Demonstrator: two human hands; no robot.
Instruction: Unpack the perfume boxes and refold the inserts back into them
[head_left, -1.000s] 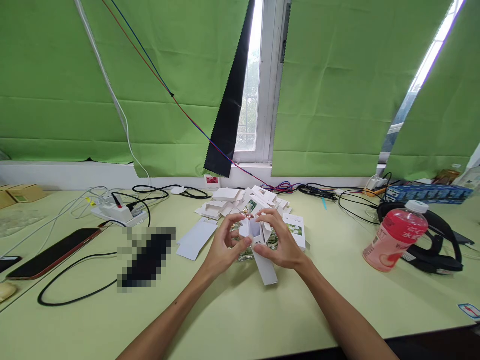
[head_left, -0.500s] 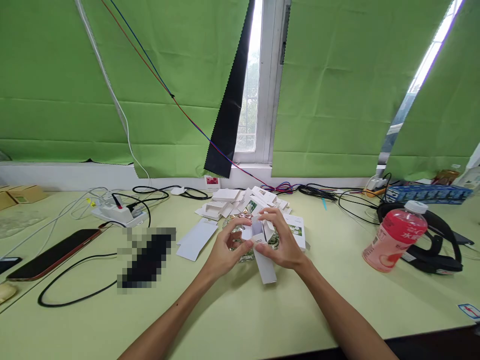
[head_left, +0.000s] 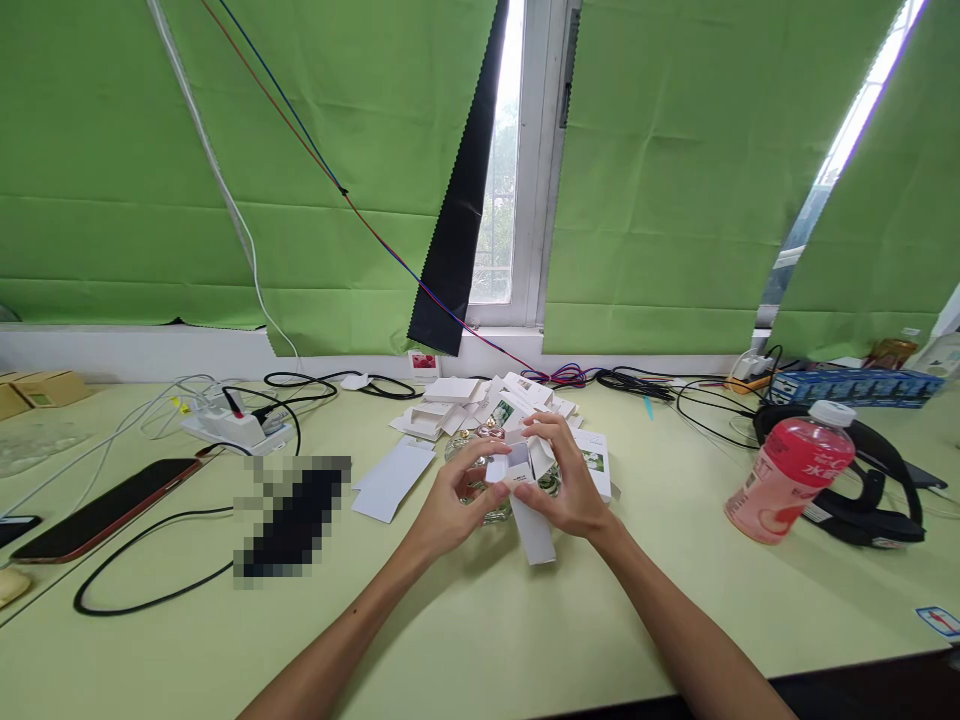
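Observation:
Between my hands is a small white cardboard box (head_left: 533,530), its top end open with the flaps raised and the inside showing. My left hand (head_left: 459,498) grips its left side, thumb at the near edge and fingers at the far side. My right hand (head_left: 568,482) is closed around its right side, thumb pressed near the opening. Clear glass bottles (head_left: 466,447) with shiny caps stand just behind, partly hidden by my hands. Beyond them lies a pile of flattened white boxes (head_left: 448,392). A white box with a green and white picture (head_left: 596,462) lies right of my right hand.
Flat white card sheets (head_left: 397,478) lie to the left. Further left are a power strip (head_left: 238,428), a phone (head_left: 109,508) and a black cable. On the right stand a pink drink bottle (head_left: 790,478) and a black headset (head_left: 885,500). Cables run along the wall.
The box's open end has spread slightly, and its inside shows more. My left fingers have shifted a little; both hands stay in nearly the same place.

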